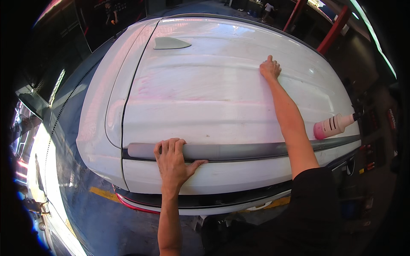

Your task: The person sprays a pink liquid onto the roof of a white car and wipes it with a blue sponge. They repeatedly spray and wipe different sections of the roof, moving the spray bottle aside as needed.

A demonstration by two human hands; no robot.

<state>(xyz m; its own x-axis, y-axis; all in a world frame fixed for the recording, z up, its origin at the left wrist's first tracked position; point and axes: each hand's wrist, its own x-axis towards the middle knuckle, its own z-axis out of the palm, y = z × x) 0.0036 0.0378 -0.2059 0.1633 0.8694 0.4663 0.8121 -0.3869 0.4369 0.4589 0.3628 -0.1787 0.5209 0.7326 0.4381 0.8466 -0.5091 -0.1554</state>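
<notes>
The white roof of a car [192,83] spreads before me, with pinkish wet streaks on it. My left hand [173,160] grips the grey roof rail [233,151] along the near side, fingers over its top and thumb along the lower edge. Far out on the roof, my right hand [271,68] presses down with curled fingers; whether something is under them cannot be seen. To the right of my right forearm, a spray bottle [331,126] with pink liquid rests on the roof beside the rail, its dark head pointing right.
A shark-fin antenna [171,43] rises near the rear of the roof. Red posts [334,30] stand beyond the car's far side. One person [111,14] is at the back left, another [267,11] at the far back. Blue floor [105,220] with yellow markings surrounds the car.
</notes>
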